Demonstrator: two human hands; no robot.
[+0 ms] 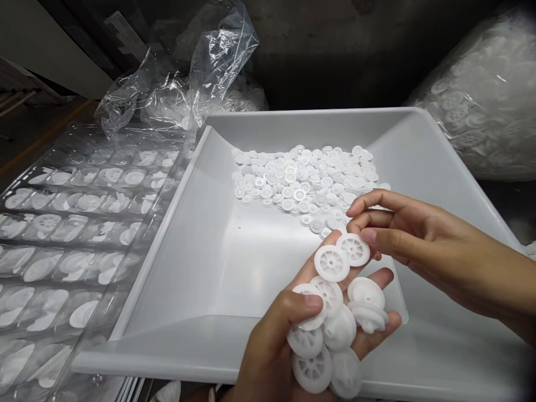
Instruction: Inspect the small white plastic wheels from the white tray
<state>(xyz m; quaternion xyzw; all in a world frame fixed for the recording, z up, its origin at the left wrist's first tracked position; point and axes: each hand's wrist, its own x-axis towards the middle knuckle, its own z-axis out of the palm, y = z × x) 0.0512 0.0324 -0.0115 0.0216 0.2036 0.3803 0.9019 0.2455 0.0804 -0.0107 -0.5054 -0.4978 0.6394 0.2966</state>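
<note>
Okay, my left hand (278, 357) is cupped at the bottom of the frame around a handful of white plastic spoked gears (330, 324), thumb (307, 304) pressed down on them and the fingers behind holding the stack. My right hand (422, 240) comes in from the right, its fingers (368, 209) loosely curled and slightly apart right over the top gears (touching or not, can't tell). Under both hands sits a white plastic tray (180, 251), a loose pile of gears (301, 178) spread in its upper middle. Clear blister trays (62, 223) with parts in their pockets lie at left, a clear plastic bag (218, 61) at upper left, a bulging bag of gears (481, 100) at upper right.
</note>
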